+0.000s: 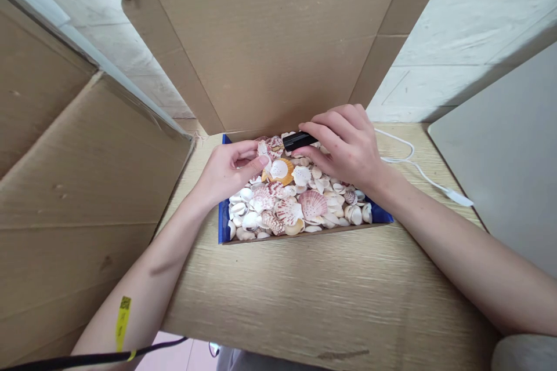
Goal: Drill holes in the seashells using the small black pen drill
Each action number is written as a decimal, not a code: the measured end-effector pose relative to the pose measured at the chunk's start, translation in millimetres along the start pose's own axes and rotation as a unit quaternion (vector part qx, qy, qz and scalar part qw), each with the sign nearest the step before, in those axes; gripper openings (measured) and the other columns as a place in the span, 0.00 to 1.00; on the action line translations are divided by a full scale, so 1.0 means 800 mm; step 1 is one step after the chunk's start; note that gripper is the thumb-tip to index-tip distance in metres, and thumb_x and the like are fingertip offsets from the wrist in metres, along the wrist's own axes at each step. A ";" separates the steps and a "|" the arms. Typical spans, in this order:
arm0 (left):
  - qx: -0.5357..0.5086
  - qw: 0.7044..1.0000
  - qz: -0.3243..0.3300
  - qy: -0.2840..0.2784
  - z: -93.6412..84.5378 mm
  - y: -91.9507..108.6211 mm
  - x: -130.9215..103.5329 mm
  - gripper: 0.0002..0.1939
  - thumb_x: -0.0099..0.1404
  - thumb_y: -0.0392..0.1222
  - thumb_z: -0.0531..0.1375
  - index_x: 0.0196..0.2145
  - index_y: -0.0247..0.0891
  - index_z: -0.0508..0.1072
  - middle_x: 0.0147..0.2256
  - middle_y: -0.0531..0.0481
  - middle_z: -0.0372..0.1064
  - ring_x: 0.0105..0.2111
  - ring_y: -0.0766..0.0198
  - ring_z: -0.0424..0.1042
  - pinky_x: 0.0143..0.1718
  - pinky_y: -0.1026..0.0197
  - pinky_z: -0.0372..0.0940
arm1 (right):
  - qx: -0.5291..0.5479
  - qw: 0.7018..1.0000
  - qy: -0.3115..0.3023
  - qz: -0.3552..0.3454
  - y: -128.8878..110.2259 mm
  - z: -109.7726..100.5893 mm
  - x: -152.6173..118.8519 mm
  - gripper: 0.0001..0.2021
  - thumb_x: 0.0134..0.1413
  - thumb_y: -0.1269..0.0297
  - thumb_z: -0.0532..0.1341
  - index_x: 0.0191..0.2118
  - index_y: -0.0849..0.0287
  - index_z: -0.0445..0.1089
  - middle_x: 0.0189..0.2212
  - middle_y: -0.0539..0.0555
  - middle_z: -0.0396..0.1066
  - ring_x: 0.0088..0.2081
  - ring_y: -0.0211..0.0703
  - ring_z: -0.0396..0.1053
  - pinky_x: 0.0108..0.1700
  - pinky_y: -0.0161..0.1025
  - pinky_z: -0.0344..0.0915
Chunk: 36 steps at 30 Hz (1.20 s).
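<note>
A shallow cardboard box with blue ends (224,217) sits on the wooden table, full of pale, pink and orange-edged seashells (313,205). Over its back left part, my left hand (237,168) pinches a reddish-white shell (263,149) between thumb and fingers. My right hand (348,142) is closed around a small black tool (298,140), whose narrow brownish tip points left at the held shell. Whether the tip touches the shell is hard to tell. An orange-rimmed shell (285,171) lies just below the tip.
The box's tall cardboard lid (270,35) stands upright behind it. A large carton (87,185) borders the left side. On the right are a white cable with a plug (458,197) and a pale panel (513,145). The wooden tabletop (304,290) extends in front.
</note>
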<state>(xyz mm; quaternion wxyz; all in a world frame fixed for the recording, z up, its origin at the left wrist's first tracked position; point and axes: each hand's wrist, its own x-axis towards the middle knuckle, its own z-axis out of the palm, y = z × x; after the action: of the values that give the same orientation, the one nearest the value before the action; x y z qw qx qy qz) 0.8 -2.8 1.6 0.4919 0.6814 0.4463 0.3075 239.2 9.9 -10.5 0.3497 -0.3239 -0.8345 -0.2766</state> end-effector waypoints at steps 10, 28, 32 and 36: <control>-0.022 1.000 -0.013 -0.012 0.000 0.007 0.000 0.21 0.60 0.49 0.63 0.49 0.36 0.75 0.43 0.44 0.77 0.40 0.55 0.76 0.40 0.59 0.71 | 0.020 0.998 -0.039 0.041 0.000 0.002 -0.003 0.16 0.60 0.51 0.56 0.46 0.57 0.68 0.39 0.56 0.72 0.41 0.47 0.64 0.41 0.45 0.57; -0.038 0.999 0.006 0.030 0.005 0.003 0.000 0.19 0.62 0.45 0.63 0.49 0.35 0.75 0.41 0.45 0.78 0.37 0.58 0.76 0.38 0.61 0.71 | 0.051 0.986 -0.126 0.098 -0.007 0.002 -0.001 0.23 0.62 0.47 0.50 0.30 0.61 0.70 0.23 0.52 0.68 0.26 0.38 0.62 0.27 0.37 0.49; -0.008 1.000 0.003 -0.007 0.005 0.008 -0.001 0.18 0.60 0.48 0.63 0.46 0.37 0.77 0.42 0.47 0.77 0.38 0.57 0.75 0.39 0.61 0.70 | 0.038 0.996 -0.074 0.024 -0.005 0.002 -0.001 0.19 0.61 0.49 0.53 0.37 0.61 0.70 0.27 0.53 0.69 0.30 0.40 0.62 0.32 0.38 0.55; -0.003 1.000 -0.006 -0.007 0.005 0.010 -0.002 0.19 0.60 0.50 0.63 0.46 0.39 0.77 0.40 0.48 0.77 0.36 0.60 0.74 0.36 0.63 0.69 | 0.025 0.999 -0.044 0.001 -0.004 0.001 -0.001 0.18 0.61 0.50 0.54 0.42 0.60 0.68 0.32 0.54 0.70 0.34 0.43 0.62 0.35 0.41 0.56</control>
<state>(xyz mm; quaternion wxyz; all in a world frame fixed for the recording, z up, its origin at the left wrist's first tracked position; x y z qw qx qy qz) 5.8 -6.4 7.7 0.4988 0.6796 0.4460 0.3005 237.0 8.6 -12.2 0.3210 -0.3278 -0.8554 -0.2405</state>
